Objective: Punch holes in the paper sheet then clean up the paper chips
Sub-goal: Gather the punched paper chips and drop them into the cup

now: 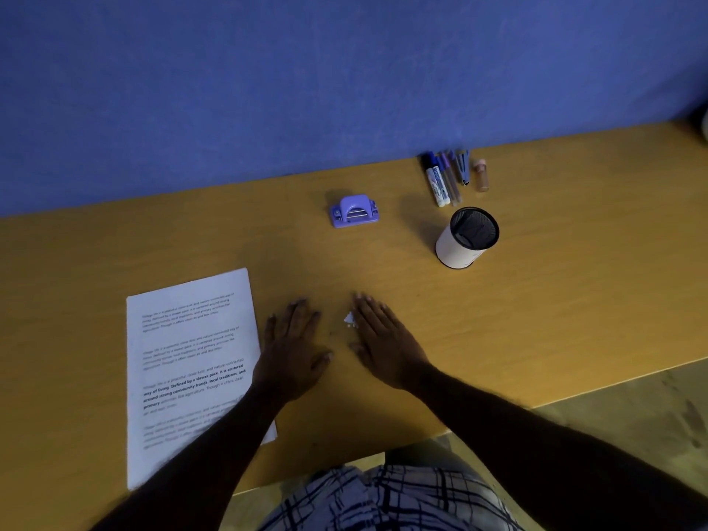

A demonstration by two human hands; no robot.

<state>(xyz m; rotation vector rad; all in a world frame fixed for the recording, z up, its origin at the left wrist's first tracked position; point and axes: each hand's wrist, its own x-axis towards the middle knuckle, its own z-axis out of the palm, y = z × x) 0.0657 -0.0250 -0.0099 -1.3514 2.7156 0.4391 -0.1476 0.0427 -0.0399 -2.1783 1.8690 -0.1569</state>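
A printed paper sheet (184, 362) lies flat on the left of the wooden table (536, 300). Small white paper chips (349, 320) sit in a little heap in the middle of the table. My right hand (383, 339) lies flat with its fingers together, its inner edge touching the chips. My left hand (295, 350) lies palm down just left of the heap, fingers spread, beside the sheet's right edge. A purple hole punch (354, 211) stands farther back, apart from both hands.
A white cup with a black mesh inside (465, 239) stands at the back right. Behind it lie several markers and pens (446, 178) and a small brown vial (481, 174). A blue wall (344, 70) backs the table. The table's front edge is near my lap.
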